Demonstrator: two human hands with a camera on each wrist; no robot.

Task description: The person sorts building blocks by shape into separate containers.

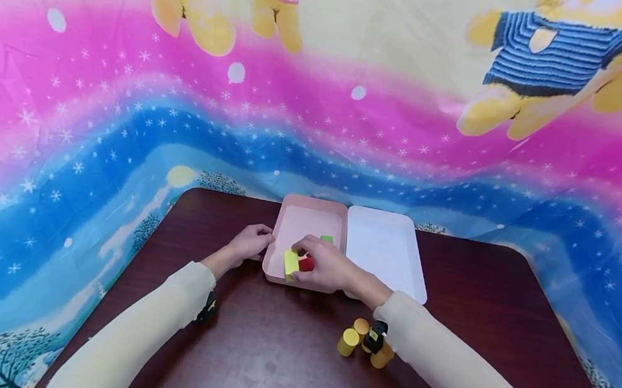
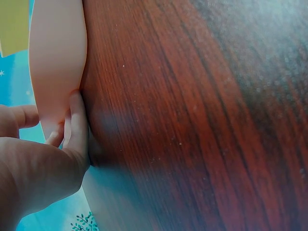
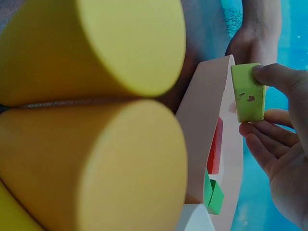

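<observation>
A person's left hand [image 1: 249, 242] grips the left wall of an open pink box [image 1: 308, 219] on a dark wooden table [image 1: 282, 355]; just right of it, the right hand [image 1: 326, 265] pinches a yellow-green block [image 1: 290, 263] over the box's near rim. A loose pinch could drop the block outside onto the table. Yellow cylinders [image 1: 348, 342] stand under the right forearm and the white lid [image 1: 385, 246] lies to the right, leaving open room inside the box.

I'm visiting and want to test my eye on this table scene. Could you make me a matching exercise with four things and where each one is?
Things:
1. yellow-green block
2. red block
3. yellow cylinders
4. white lid

Places:
A. lying inside the pink box
B. under the right forearm
C. pinched in the right hand
D. lying beside the box

Pairs: 1-C, 2-A, 3-B, 4-D
</observation>
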